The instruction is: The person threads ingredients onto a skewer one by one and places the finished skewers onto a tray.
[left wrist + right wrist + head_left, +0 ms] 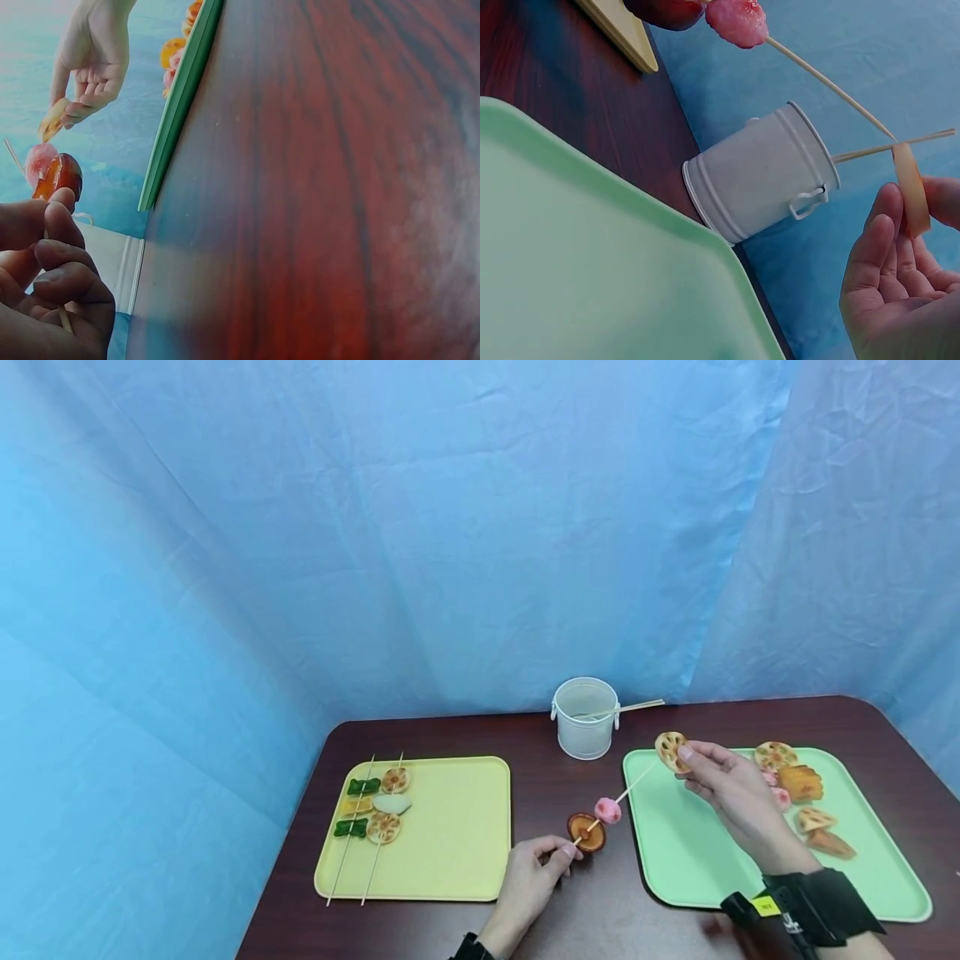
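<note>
My left hand [531, 878] grips a wooden skewer [637, 779] near its lower end, just below a brown mushroom cap [587, 832]. Above the mushroom a pink meatball [607, 811] is threaded on the same stick. In my right hand [738, 806] a lotus root slice [670, 752] is pinched between thumb and fingers, over the green tray. The right wrist view shows that slice [910, 189] edge-on, with the skewer's tip at or very near its upper end; whether it has pierced the slice I cannot tell.
A green tray [697, 877] on the right holds several food pieces, among them a ridged orange-brown piece [800, 783]. A yellow tray [450, 852] on the left carries two filled skewers. Behind, a white bucket [585, 735] contains thin sticks [641, 705].
</note>
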Available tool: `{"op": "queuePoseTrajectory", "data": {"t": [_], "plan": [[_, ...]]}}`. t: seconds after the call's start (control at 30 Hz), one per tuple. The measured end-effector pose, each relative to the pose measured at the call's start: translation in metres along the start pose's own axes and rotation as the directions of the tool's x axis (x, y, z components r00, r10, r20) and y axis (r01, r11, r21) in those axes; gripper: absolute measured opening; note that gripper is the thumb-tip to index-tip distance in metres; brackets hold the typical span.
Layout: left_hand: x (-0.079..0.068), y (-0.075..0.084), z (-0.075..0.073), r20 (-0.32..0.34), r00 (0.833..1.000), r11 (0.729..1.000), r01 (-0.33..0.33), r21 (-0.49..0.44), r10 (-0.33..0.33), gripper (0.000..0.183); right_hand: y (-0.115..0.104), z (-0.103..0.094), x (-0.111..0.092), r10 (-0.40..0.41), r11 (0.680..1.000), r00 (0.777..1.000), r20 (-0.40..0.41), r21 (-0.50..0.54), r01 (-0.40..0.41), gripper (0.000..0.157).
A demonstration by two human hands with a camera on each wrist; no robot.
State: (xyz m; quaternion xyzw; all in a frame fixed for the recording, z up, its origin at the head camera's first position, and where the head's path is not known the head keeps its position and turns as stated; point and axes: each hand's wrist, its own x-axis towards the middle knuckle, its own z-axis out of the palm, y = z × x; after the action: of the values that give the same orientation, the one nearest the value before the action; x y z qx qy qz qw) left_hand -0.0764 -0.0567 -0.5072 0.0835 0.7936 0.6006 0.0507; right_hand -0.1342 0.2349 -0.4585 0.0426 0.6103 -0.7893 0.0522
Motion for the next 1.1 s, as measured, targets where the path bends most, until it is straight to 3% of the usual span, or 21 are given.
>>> {"op": "queuePoseTrajectory", "data": {"t": [0.3, 0.5, 0.6, 0.7, 0.83, 1.1], "plan": [[0.0, 0.0, 0.0, 0.005, 0.999, 0.999, 0.033, 0.013, -0.033, 0.015, -0.001, 0.004, 0.001, 0.008, 1.0, 1.0, -0.022, -0.028, -0.009, 0.031], [0.001, 0.001, 0.0, 0.004, 0.999, 0.999, 0.042, 0.006, -0.042, 0.014, -0.004, 0.008, 0.0, -0.022, 0.987, 0.998, -0.059, -0.157, 0.012, 0.038], [0.001, 0.001, 0.0, 0.001, 0.999, 0.999, 0.041, 0.006, -0.041, 0.014, -0.006, 0.011, -0.001, -0.047, 0.957, 0.996, -0.074, -0.289, 0.023, 0.043], [0.001, 0.002, 0.0, -0.002, 0.999, 0.999, 0.039, 0.004, -0.039, 0.014, -0.007, 0.014, -0.002, -0.072, 0.906, 0.994, -0.086, -0.422, 0.029, 0.048], [0.001, 0.004, 0.0, -0.008, 0.999, 0.999, 0.038, -0.001, -0.038, 0.014, -0.007, 0.018, -0.004, -0.092, 0.857, 0.992, -0.08, -0.514, 0.038, 0.055], [0.001, 0.008, 0.001, -0.028, 0.998, 0.998, 0.057, -0.003, -0.057, 0.014, -0.006, 0.028, -0.006, -0.102, 0.836, 0.993, -0.053, -0.546, 0.057, 0.058]]}}
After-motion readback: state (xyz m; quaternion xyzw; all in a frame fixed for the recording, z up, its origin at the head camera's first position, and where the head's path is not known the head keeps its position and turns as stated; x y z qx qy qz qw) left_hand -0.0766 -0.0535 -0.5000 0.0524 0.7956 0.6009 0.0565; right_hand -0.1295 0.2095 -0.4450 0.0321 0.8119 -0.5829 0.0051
